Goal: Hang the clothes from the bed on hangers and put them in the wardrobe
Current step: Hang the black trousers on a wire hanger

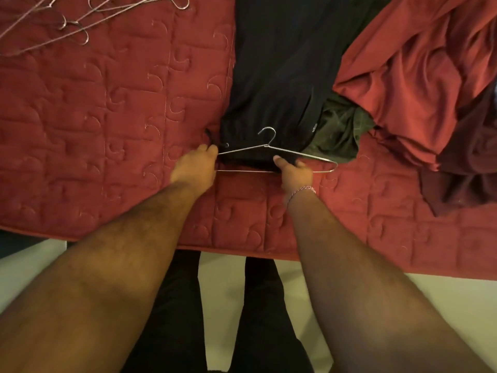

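Fingers (212, 150) on the left hand (195, 168) are curled around the near corner of the dark garment (274, 76), pinching the fabric edge together with the left end of the wire hanger (277, 157). Right hand (295, 172) is doing the mirror job, thumb on top and the other fingers tucked under, gripping the hem and the hanger's bottom bar at once. So both hands are clamped on cloth plus wire, nothing loose.

Makes sense to me why it's set up this way: the garment is laid flat and stretched away across the bed (107, 117), so its near end sits right at the edge where both arms can reach it. The hanger lies on top of that end, hook pointing away, which looks like the end is being fed through the hanger's triangle to fold over the bar. Holding both sides keeps the fabric from bunching.

Spare hangers (67, 22) wait at the far left of the bed, well apart. A red garment (416, 76), an olive one (338, 125) and a maroon one (470, 157) are piled to the right. Wardrobe isn't in view.
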Demonstrator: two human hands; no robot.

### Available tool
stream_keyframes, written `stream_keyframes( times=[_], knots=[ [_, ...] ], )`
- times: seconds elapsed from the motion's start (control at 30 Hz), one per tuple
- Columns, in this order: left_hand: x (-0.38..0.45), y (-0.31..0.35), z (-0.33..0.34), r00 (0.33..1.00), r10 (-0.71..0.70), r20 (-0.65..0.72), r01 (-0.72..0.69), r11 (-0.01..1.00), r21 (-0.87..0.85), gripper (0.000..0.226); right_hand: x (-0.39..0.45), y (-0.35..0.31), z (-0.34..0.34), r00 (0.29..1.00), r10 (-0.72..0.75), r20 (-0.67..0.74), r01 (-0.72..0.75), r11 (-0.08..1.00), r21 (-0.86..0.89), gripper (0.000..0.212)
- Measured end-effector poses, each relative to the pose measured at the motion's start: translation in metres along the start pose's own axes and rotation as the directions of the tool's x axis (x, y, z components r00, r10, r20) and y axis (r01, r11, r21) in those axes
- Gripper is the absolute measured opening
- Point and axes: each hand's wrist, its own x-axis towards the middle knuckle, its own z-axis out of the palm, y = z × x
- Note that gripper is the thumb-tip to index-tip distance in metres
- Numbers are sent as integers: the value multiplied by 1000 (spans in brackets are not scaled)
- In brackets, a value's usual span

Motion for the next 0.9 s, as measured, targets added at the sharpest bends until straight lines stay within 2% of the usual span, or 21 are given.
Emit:
stream_keyframes(
  times=[0.07, 0.1, 0.17, 0.23, 0.33, 0.43, 0.53, 0.67, 0.77, 0.9],
  knots=[
    [1, -1, -3, 1000, -14, 7, 15, 999, -46, 29, -9, -6, 5, 998, 13, -64, -5, 991, 136, 41],
    [2, -1, -5, 1000, -26, 7, 27, 997, -70, 29, -15, -11, 7, 995, 28, -99, -2, 966, 257, 41],
    [3, -3, -12, 999, -44, -9, 42, 991, -126, 24, -30, -23, 9, 989, 73, -131, -4, 885, 466, 23],
    [6, -4, -22, 999, -41, -27, 36, 984, -173, 23, -42, -34, 9, 982, 120, -142, -20, 827, 562, 15],
    [15, -7, -45, 998, -14, -68, 0, 980, -199, 27, -57, -43, 4, 987, 113, -118, -32, 841, 540, 31],
    [27, -7, -80, 994, 7, -109, -29, 980, -197, 27, -72, -51, -9, 998, 55, -30, -32, 864, 503, 30],
    [43, 1, -120, 978, -60, -202, 15, 976, -216, 20, -93, -66, -23, 999, 3, 40, -22, 878, 479, 30],
    [67, 23, -183, 955, -53, -292, -6, 980, -198, 14, -120, -101, -34, 988, -108, 108, 50, 897, 440, 37],
    [86, 44, -221, 947, -29, -320, -30, 984, -177, 20, -135, -120, -38, 978, -161, 129, 90, 895, 437, 38],
    [111, 65, -254, 919, -63, -390, -15, 981, -193, 23, -145, -135, -42, 962, -204, 181, 113, 902, 417, 36]
  ],
)
